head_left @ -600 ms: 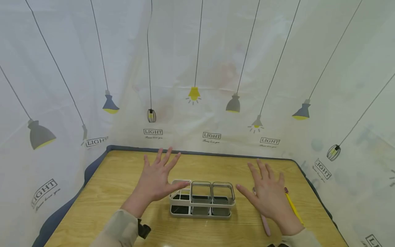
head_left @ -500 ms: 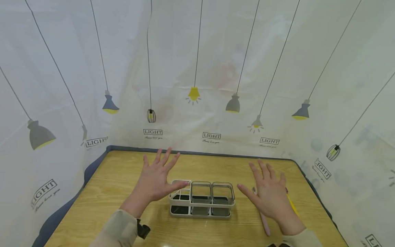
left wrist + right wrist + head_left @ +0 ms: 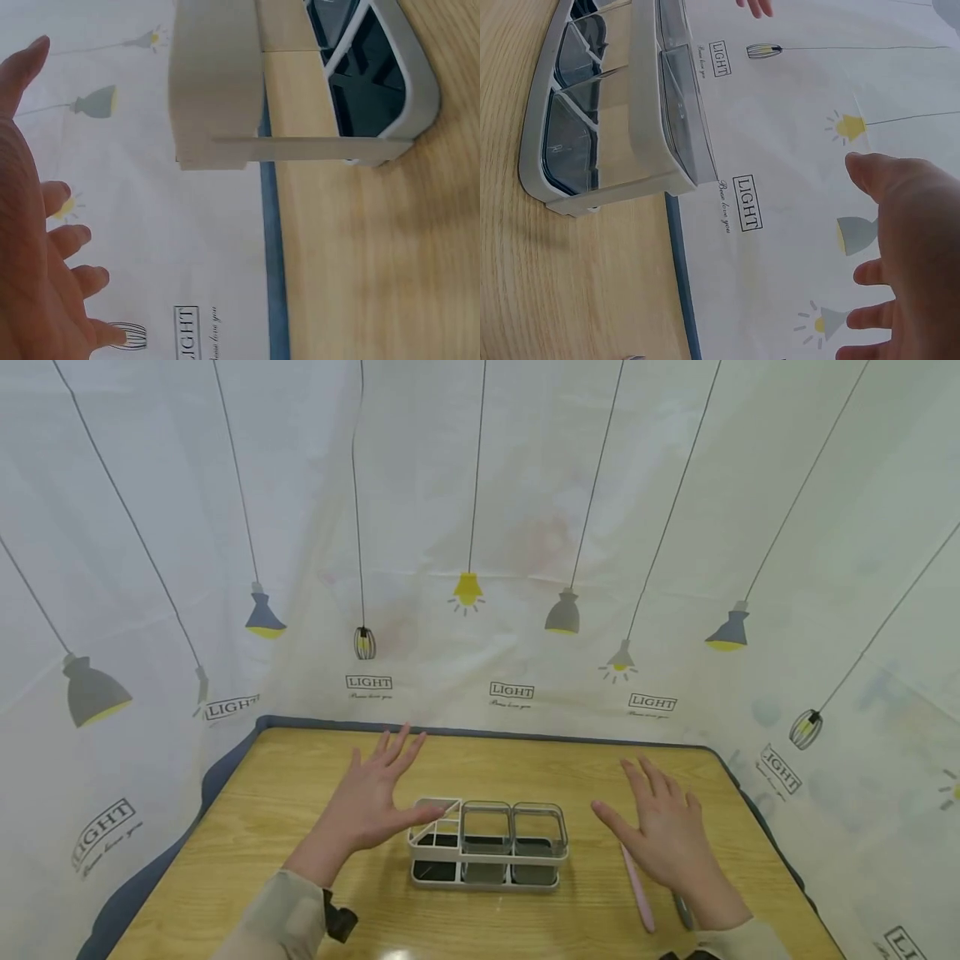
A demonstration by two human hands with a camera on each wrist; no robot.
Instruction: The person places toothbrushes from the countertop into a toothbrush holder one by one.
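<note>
A white rack (image 3: 510, 859) with an upper rail and a dark-lined base stands on the table between the hands. Two clear cups (image 3: 486, 870) sit in its middle and right sections; its left section has a slotted white top. My left hand (image 3: 363, 806) hovers at the rack's left, fingers spread, its thumb overlapping the slotted top in the head view. To the right of the rack hovers my right hand (image 3: 671, 831), thumb out, holding nothing. Under it a slim pink handle (image 3: 638, 893) lies on the table, its far end hidden. A grey handle (image 3: 683, 911) shows beside the right wrist.
The wooden table (image 3: 315, 768) has a blue edge and is enclosed by a white curtain (image 3: 420, 510) printed with lamps. The left wrist view shows the rack's end (image 3: 214, 82) close up, and the right wrist view its other end (image 3: 649, 97).
Both hands have turned slightly, the left shifting a little left and the right a little right. A yellow toothbrush seen earlier is now hidden by the right hand; the grey handle has come into view.
</note>
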